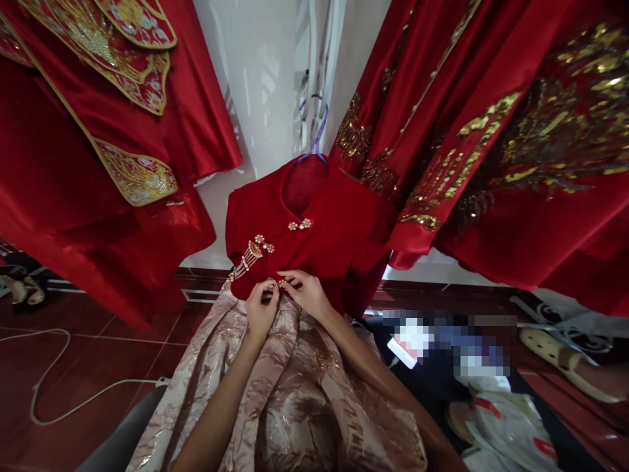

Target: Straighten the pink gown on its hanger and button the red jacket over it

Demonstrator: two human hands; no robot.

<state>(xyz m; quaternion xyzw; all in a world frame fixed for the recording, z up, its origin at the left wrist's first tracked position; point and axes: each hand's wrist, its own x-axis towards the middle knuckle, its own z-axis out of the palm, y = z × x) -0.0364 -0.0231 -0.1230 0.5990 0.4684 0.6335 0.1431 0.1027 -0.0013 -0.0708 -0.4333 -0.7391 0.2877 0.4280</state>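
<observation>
A short-sleeved red velvet top (pixel 324 216) hangs on a purple hanger (pixel 317 141) in front of me. Flower-shaped beaded buttons (pixel 299 225) sit near its collar, and a beaded tassel brooch (pixel 253 252) hangs at its left side. Below it spreads a pink and gold patterned skirt (pixel 289 347). At the top's lower front edge, my left hand (pixel 262 308) pinches a small beaded button (pixel 281 283). Close against it, my right hand (pixel 308 295) holds the same button between thumb and fingers. The fingers partly hide the button.
Red embroidered gowns (pixel 196 118) hang at the left, and red sequined gowns (pixel 472 170) at the right. A lit phone (pixel 405 351) and white plastic packages (pixel 511 426) lie at the lower right, with a beige clog (pixel 565 360) beyond. A white cable (pixel 63 367) crosses the tiled floor.
</observation>
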